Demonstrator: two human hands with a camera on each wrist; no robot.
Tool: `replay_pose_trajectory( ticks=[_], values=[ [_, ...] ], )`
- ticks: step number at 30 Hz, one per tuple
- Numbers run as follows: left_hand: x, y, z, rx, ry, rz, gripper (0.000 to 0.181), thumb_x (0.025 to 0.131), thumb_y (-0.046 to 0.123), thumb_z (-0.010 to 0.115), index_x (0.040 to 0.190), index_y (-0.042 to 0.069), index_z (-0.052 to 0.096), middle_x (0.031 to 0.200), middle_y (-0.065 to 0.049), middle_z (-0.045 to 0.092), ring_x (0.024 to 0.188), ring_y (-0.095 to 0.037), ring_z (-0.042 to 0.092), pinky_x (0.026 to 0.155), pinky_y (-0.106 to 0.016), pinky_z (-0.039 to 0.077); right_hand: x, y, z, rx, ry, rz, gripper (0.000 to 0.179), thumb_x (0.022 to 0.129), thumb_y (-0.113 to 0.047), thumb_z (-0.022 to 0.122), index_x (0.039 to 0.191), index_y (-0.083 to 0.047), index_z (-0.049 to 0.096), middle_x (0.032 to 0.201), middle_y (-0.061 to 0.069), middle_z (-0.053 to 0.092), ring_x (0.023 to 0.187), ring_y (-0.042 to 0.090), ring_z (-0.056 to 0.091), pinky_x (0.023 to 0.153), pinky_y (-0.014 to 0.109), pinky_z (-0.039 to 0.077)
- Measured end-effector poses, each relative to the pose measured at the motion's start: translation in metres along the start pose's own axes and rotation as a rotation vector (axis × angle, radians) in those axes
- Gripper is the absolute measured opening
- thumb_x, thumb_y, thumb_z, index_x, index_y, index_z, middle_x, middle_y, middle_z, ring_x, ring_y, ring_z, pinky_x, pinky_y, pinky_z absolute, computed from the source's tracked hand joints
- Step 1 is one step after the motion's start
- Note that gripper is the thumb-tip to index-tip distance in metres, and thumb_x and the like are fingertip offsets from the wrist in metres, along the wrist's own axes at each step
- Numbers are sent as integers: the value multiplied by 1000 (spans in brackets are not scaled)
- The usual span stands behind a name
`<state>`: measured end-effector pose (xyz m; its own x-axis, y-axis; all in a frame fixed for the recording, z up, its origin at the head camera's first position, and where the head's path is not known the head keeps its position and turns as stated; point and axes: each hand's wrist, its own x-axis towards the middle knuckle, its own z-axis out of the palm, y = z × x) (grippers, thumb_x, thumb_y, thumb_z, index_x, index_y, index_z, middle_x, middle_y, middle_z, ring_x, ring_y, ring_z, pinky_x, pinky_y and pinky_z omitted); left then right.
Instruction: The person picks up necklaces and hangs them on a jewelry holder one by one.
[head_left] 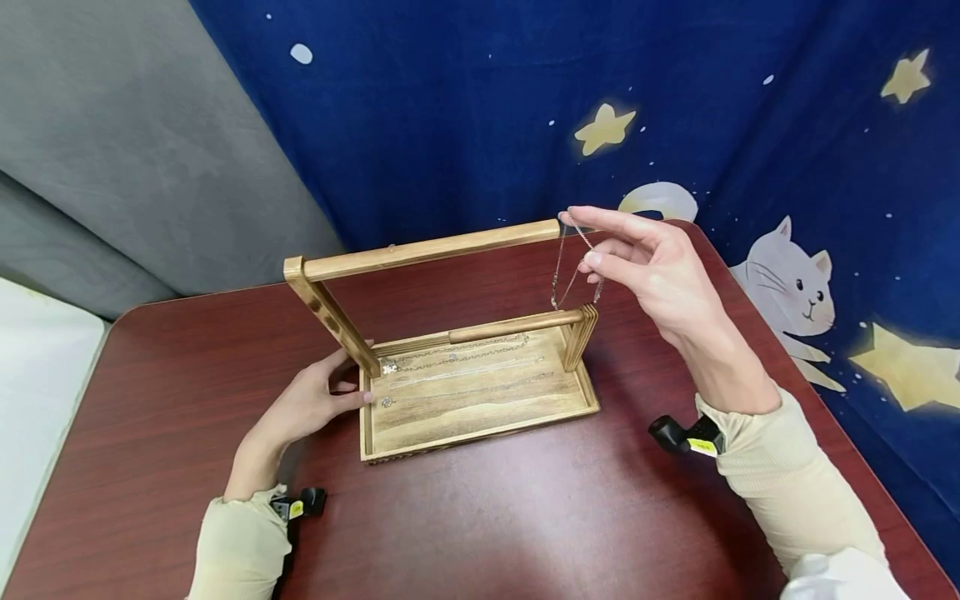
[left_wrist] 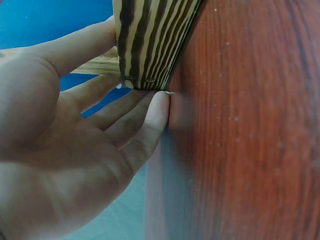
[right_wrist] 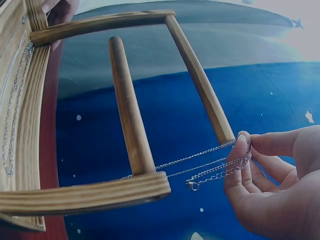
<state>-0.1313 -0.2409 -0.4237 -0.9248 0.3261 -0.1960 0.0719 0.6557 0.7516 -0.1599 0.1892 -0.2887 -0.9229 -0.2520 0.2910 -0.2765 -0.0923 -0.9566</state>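
Silver chain (right_wrist: 220, 175) dangles right of centre in the head view, pinched between the right hand's (head_left: 641, 258) thumb and fingers, near the end of the wooden stand's (head_left: 337, 327) upper bar. Left of centre, the left hand (head_left: 307, 400) rests fingers spread against the tray's (head_left: 487, 408) end; necklaces (head_left: 389, 367) lie inside. Reddish-brown table (head_left: 480, 525) beneath, starry blue curtain (head_left: 450, 117) across the top.

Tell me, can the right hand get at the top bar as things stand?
Probably yes. The right hand, pinching the necklace, is right by the top bar's free end; no post stands at that end, and nothing else appears to block the way.
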Motion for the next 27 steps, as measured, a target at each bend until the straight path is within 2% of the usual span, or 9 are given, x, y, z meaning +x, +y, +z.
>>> replay_pose_trajectory(
  ticks=[10,19,27],
  values=[
    [-1,0,1,7,1,4,82,93,23,73,156,3,26,151,-22,41,112,-33,64,92,-45,51,8,-4,8,17,-17,-16,45,90,9,66,133,-1,62,131,13,63,79,19,66,70,24,54],
    [0,-3,1,-2,3,18,79,92,24,74,155,4,30,148,-21,45,111,-31,64,92,-44,51,12,-6,15,64,-39,-34,43,88,11,67,130,3,64,128,15,65,80,22,67,71,27,56],
    [0,-3,1,-5,-2,19,81,92,24,74,156,4,28,149,-21,44,112,-31,64,92,-45,50,19,-13,23,34,-53,-37,39,88,9,69,126,2,67,122,15,68,81,23,68,70,29,56]
  ],
)
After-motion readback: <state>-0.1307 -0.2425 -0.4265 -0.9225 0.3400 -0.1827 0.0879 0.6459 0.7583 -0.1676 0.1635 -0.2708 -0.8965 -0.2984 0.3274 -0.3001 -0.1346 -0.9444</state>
